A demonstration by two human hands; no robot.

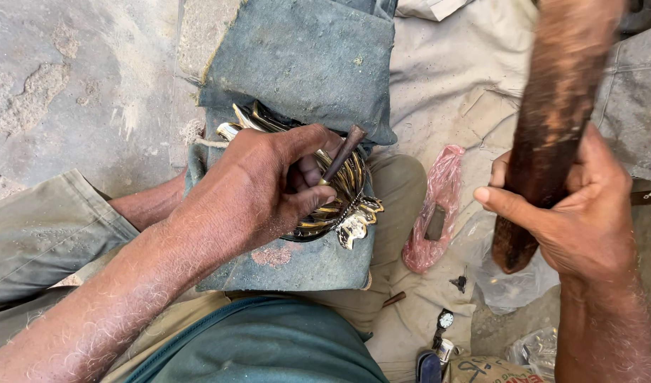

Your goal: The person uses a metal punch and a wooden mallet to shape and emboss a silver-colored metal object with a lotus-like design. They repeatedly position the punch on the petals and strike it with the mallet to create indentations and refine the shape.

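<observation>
Two hands are busy here, each with its own tool. The left hand (261, 188) is curled shut around a small punch (341, 154), pinching it between thumb and fingers so the dark tip tilts up and to the right while the working end sits down on the brass ornament (339, 206). That ornament, a ribbed, shiny, scalloped piece with a leafy tab at its lower right, lies directly under the left hand, resting on a worn blue-green cloth pad (304, 64) over the person's lap. The right hand (573, 213) is well apart to the right, wrapped closed around a thick wooden mallet (552, 120) whose long axis runs nearly straight up the frame, leaning a bit right at the top. So the punch head lies left of the mallet, with open air between them. Further out there's a pink plastic bag (431, 213), a wristwatch (445, 320) on the beige sheet (460, 78), and bare concrete floor (70, 85) at left.
</observation>
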